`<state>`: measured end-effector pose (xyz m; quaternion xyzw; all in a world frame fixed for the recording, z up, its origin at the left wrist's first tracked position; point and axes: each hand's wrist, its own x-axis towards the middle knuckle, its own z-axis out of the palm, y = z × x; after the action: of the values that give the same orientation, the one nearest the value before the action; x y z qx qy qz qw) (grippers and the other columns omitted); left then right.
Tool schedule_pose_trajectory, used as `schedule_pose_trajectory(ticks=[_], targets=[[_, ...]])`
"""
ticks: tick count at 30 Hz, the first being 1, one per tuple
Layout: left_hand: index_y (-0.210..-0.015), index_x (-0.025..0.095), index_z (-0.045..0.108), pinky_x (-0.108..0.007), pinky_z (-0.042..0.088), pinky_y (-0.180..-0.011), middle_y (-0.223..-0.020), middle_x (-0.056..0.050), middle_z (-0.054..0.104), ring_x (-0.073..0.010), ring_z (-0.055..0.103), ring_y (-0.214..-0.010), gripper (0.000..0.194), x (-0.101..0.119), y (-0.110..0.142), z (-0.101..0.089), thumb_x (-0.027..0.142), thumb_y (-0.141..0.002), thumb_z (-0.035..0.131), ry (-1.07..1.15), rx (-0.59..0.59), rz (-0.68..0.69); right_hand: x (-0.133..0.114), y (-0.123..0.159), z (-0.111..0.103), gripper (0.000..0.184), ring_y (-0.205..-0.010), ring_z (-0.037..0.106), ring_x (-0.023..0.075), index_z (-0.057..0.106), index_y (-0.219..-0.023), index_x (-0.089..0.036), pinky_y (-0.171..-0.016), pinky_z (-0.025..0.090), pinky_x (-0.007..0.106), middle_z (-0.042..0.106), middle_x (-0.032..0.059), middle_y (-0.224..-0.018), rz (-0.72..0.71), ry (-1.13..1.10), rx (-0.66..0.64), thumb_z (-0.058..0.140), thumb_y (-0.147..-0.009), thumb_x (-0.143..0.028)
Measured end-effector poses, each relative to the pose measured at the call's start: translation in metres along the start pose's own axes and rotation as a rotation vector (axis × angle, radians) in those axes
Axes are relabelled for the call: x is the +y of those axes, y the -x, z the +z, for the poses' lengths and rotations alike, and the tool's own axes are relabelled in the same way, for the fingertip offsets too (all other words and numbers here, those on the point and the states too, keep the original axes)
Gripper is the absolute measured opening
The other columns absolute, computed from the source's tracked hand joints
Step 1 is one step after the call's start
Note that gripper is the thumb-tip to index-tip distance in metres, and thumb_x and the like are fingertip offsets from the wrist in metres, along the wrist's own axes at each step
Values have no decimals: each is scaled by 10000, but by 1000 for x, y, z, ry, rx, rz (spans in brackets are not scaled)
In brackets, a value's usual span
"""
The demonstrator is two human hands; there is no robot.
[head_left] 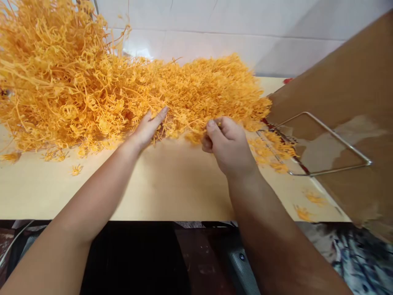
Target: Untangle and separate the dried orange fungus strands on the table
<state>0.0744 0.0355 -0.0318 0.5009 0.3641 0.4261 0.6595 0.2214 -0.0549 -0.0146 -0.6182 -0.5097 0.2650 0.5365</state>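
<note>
A long heap of orange-yellow artificial flower pieces (196, 86), thin and curly, lies along the back of the table. My left hand (150, 127) reaches into its front edge, thumb stretched out; the other fingers are mostly hidden among the pieces, and the hand looks open. To the right, my right hand (225, 141) is closed in front of the heap, thumb pressed against the curled fingers. What it pinches, if anything, is too small and covered to name. Blurred orange pieces show just beside its fingers.
A taller mound of stemmed orange pieces (55, 78) rises at the left. On the right a brown cardboard box (344, 94) leans beside a bent metal wire frame (337, 139). Loose pieces (76, 169) lie on the pale tabletop (181, 180). A tiled wall (196, 20) stands behind.
</note>
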Motion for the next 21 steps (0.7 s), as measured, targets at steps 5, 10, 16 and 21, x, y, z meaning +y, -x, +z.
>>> schedule_pose_trajectory(ticks=[5,10,16,21], targets=[[-971,166,616,-330,471,-811,-851,-103,674,-223,619,-939,420,9,5,-18,516,-765,507,120,-295,-145,13,-36,17,251,-414,317,90,351,-675,-234,-407,257,252,297,-55,-492,-122,233,116,479,-807,-404],[-966,162,629,-321,464,-791,-815,-116,681,-224,630,-893,476,19,5,-21,555,-791,427,73,-389,-269,26,-46,13,135,-453,373,84,378,-782,-228,-420,287,244,445,-19,-621,-195,182,134,456,-813,-334],[-781,103,630,-268,443,-679,-719,-93,647,-136,596,-641,621,18,15,-7,648,-775,332,-219,-326,-183,17,-53,-27,153,-374,265,26,333,-747,-231,-362,173,195,403,-47,-669,-133,-346,344,475,-796,-266],[-730,84,637,-245,412,-595,-716,-114,644,-114,551,-589,787,30,40,10,716,-752,169,-522,-307,-200,19,-58,-28,253,-361,263,17,345,-728,-229,-346,155,178,412,-56,-657,-130,-521,347,558,-765,-360]])
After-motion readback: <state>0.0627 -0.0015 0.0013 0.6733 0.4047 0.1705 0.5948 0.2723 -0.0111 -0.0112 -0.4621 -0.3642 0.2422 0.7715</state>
